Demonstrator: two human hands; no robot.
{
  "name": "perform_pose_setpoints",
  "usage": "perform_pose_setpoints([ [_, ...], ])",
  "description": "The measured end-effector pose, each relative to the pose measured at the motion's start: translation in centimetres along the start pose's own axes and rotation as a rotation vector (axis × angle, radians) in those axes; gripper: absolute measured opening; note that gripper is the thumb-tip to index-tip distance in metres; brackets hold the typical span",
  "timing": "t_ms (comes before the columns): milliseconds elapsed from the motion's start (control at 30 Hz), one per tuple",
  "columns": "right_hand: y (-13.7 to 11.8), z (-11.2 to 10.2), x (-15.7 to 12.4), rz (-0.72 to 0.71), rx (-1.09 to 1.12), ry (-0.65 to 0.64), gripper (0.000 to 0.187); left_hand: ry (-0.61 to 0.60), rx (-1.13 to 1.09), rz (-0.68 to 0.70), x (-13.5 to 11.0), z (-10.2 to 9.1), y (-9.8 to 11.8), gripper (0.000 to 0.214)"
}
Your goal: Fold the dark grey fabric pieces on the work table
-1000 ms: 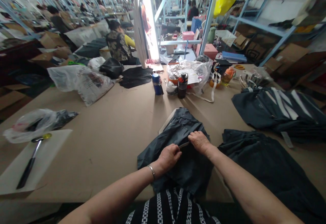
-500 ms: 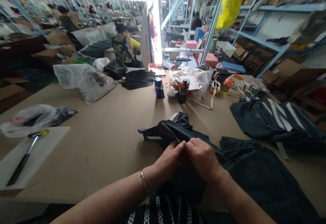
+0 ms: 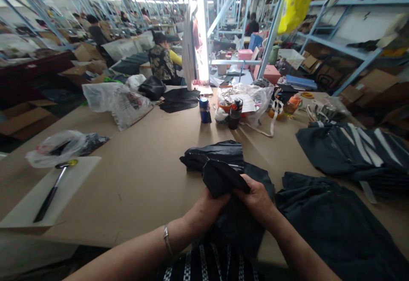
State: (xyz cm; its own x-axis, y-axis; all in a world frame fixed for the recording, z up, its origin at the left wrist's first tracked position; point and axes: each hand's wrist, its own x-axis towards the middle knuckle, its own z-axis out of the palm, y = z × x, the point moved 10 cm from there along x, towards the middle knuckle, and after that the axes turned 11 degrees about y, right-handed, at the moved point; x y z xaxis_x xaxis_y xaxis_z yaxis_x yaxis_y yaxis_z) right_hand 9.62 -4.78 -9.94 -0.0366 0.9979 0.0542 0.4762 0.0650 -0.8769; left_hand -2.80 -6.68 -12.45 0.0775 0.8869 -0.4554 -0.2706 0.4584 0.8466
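Note:
Between my two hands is a piece of black fabric [image 3: 223,174], folded over at the top, its lower part hanging toward my lap. My left hand [image 3: 209,208] grips its left side, with the fingers hidden behind the cloth. Thumb and fingers of my right hand [image 3: 255,193] pinch the fold on the other side. More of the black material spreads on the table just beyond my hands. To the right of my right hand lies a dark garment-like cloth pile [image 3: 329,217].
A hammer [image 3: 53,191] rests on a white sheet [image 3: 83,174] at left, near a plastic bag [image 3: 47,149]. Farther back stand a blue can [image 3: 204,111] and a dark bottle [image 3: 235,114]. Dark fabric with white strips [image 3: 338,149] lies at right. A person [image 3: 162,61] sits beyond the table.
The black fabric has been turned and folded over, so a dark flap now stands up between my hands. My hands have moved slightly apart and lower. The view has shifted a little left.

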Motion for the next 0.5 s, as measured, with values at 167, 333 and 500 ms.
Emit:
perform_pose_setpoints([
  [167,3.8,0.4,0.5,0.153,0.117,-0.049,0.036,-0.23,-0.179,-0.234,-2.2,2.4,-0.1,0.034],
  [333,10.2,-1.3,0.5,0.601,0.693,0.085,0.038,-0.771,-0.143,-0.525,-7.6,6.3,0.4,0.032],
  [500,5.3,-1.7,-3.1,0.747,1.241,-0.055,0.028,-0.447,-0.113,-0.312,1.4,2.7,3.7,0.026],
])
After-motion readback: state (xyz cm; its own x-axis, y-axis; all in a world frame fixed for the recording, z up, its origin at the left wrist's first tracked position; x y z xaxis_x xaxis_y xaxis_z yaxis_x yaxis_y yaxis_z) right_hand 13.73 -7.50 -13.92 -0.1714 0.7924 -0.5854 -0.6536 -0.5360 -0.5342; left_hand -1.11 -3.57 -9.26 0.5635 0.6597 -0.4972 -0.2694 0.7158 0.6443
